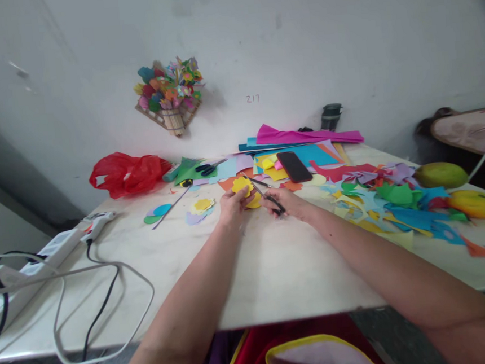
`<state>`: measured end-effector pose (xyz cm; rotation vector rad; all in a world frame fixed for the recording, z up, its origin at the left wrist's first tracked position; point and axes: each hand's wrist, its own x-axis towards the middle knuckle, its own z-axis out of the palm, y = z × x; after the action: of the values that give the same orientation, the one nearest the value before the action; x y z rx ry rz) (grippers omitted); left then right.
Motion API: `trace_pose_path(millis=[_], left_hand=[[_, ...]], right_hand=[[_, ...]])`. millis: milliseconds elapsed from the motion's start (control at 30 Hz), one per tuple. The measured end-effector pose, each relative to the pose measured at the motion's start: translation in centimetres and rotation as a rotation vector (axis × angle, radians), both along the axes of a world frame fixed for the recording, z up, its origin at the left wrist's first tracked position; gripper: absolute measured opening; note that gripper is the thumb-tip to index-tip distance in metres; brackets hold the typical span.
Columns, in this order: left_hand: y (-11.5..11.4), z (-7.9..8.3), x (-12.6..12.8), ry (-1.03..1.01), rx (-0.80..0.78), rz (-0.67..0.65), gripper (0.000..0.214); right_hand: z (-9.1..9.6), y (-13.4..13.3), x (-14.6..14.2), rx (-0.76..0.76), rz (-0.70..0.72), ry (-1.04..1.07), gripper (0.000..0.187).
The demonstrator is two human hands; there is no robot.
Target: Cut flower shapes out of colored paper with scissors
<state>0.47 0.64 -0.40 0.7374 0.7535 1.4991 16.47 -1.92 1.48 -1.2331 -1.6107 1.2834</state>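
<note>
Between the thumb and fingers of my left hand [233, 206] is a yellow paper flower [243, 186] with a scalloped edge. My right hand [285, 202] grips a pair of scissors [267, 194] by the dark handles, their blades pointing at the flower's right side. Whether the blades touch the paper I cannot tell. Another piece of yellow paper [253, 202] shows just below the flower, between the hands. To the left of my left hand lies a small stack of cut flowers [203, 206], yellow and cream over lilac.
A phone [294, 166] lies on coloured sheets behind my hands. Paper scraps [380, 198] and mangoes [477, 203] cover the right side. Second scissors [209, 167] and a red plastic bag [128, 174] sit back left. Cables and a power strip [55, 247] occupy the left edge.
</note>
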Motion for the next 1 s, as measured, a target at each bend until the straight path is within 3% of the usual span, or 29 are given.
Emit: trace_pose_path(millis=[1000], left_hand=[[-0.3,0.1,0.8,-0.024,-0.019,0.034,0.015]], right_hand=[[-1.3,0.8,0.0,0.052,0.038,0.049,0.035]])
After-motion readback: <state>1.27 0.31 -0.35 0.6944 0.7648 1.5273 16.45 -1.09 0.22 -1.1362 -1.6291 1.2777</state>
